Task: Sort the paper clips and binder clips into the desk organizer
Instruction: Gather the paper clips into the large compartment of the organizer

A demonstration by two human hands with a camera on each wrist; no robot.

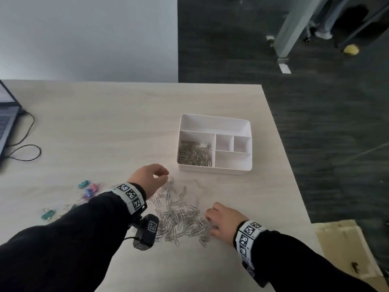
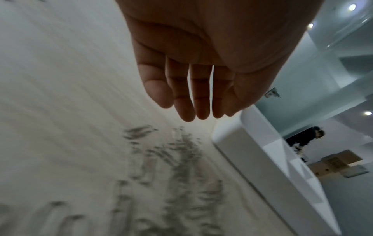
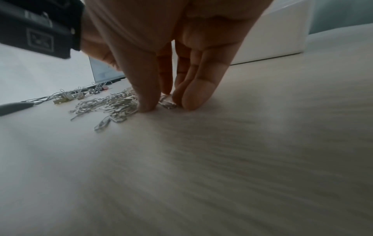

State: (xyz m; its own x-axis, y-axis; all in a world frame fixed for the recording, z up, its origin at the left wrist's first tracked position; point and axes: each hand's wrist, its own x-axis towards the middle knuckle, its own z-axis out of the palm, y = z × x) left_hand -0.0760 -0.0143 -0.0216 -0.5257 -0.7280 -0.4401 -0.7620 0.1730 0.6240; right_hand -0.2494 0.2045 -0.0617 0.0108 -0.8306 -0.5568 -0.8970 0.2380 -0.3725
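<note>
A white desk organizer stands right of the table's middle, and its big left compartment holds silver paper clips. A loose pile of paper clips lies in front of it. Colored binder clips are scattered to the left. My left hand hovers over the pile's far end; in the left wrist view the left hand has straight fingers and holds nothing. My right hand sits at the pile's right edge. Its thumb and fingertips are down on the table, pinching paper clips.
An open laptop with a black cable sits at the far left. The table's right edge drops to dark carpet. A cardboard box stands beside the near right corner. The organizer's small right compartments hold nothing.
</note>
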